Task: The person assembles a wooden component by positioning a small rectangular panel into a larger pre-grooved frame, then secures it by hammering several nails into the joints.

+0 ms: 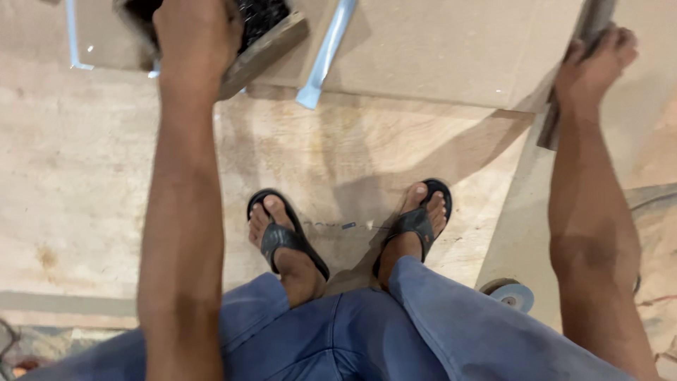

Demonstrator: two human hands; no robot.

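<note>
My left hand (197, 32) is closed over a dark speckled stone slab (264, 42) with a thick pale edge, at the top left. My right hand (596, 67) grips the upper end of a narrow grey stone strip (549, 127) that slants down along the right. Both arms reach forward from the bottom of the view. Below them my two feet in black sandals (285, 240) stand on a pale dusty floor. A large beige board (437, 49) lies flat under both hands.
A light blue metal strip (326, 53) lies on the beige board between the hands. A round grinding disc (513, 295) rests on the floor by my right knee. A thin cable (652, 201) curves along the right edge.
</note>
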